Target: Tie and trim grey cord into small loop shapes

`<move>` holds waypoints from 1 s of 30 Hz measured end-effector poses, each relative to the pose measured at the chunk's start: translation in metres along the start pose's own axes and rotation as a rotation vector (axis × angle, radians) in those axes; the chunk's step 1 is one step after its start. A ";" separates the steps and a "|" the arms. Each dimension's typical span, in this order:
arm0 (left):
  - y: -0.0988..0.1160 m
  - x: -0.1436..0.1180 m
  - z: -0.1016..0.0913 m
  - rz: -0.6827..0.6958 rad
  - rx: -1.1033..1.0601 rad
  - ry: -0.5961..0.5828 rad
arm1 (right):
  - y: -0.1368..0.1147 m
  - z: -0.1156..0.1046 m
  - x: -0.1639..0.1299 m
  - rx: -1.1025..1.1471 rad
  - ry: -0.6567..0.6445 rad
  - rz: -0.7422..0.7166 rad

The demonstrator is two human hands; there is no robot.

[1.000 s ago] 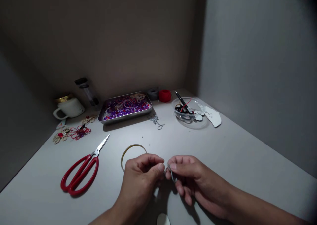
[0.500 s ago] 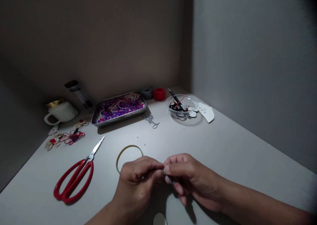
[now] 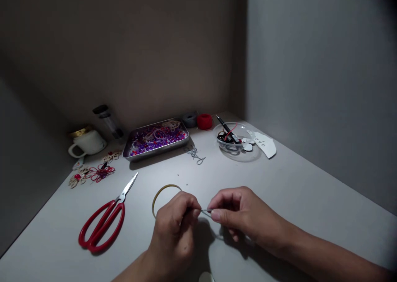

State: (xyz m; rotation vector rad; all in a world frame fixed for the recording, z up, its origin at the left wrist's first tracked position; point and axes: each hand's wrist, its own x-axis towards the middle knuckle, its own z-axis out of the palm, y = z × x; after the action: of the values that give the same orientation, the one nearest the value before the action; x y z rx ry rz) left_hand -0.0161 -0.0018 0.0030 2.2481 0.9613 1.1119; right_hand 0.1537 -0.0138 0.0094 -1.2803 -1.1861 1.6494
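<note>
A thin grey cord (image 3: pixel 205 211) is stretched in a short span between my two hands. My left hand (image 3: pixel 176 224) pinches one end between thumb and forefinger. From the other side, my right hand (image 3: pixel 234 211) grips it between thumb and fingertips, the lower fingers curled beneath. Just behind my left hand lies a gold-coloured ring (image 3: pixel 158 195), partly covered by the hand. Red-handled scissors (image 3: pixel 104 228) rest to the left, blades pointing away. A pale round piece (image 3: pixel 206 277) shows at the bottom edge, cut off by the frame.
A metal tray (image 3: pixel 158 151) of purple and red beads stands at the back, beside grey yarn (image 3: pixel 190 120) and red yarn (image 3: pixel 204 121). Looped grey cord (image 3: pixel 196 154) lies before it. A clear dish (image 3: pixel 231 143) holds a pen. Cord flowers (image 3: pixel 101 172) and a mug (image 3: pixel 89 142) are left.
My hands have moved slightly apart, drawing the grey cord into a straight span; before, it hung in a loop by my right fingers. The view has shifted a little left.
</note>
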 end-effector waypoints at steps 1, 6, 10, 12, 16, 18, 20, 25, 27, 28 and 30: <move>0.000 -0.001 0.001 -0.004 0.006 0.011 | -0.001 -0.001 0.000 -0.050 0.003 -0.020; 0.003 -0.006 0.004 0.048 -0.015 0.009 | -0.001 -0.002 -0.001 -0.017 -0.046 0.027; 0.005 -0.010 0.007 0.112 -0.034 0.005 | 0.001 0.005 -0.003 0.038 -0.102 0.072; 0.005 -0.011 0.009 0.106 -0.019 0.005 | 0.001 0.007 -0.004 0.060 -0.105 0.052; 0.005 -0.012 0.010 0.087 -0.021 0.031 | 0.004 0.007 -0.003 0.106 -0.090 0.058; 0.005 -0.013 0.011 0.083 -0.024 0.038 | 0.005 0.005 -0.003 0.130 -0.082 0.057; 0.004 -0.014 0.012 0.083 -0.028 0.040 | 0.006 0.004 -0.003 0.147 -0.072 0.054; 0.007 -0.006 0.007 0.088 -0.021 0.039 | 0.005 0.005 -0.002 0.167 -0.008 0.053; 0.008 0.002 -0.006 0.019 0.054 0.058 | 0.007 0.005 -0.002 0.181 0.018 0.048; 0.008 0.006 -0.015 -0.015 0.096 0.054 | 0.008 0.004 -0.001 0.190 0.029 0.043; 0.007 0.012 -0.037 -0.107 0.188 -0.024 | 0.009 0.004 0.000 0.206 0.044 0.040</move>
State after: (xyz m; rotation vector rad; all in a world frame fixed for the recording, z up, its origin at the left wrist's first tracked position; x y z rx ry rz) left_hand -0.0387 0.0056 0.0347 2.3197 1.2058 0.9823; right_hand 0.1498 -0.0176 0.0011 -1.2104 -0.9426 1.7143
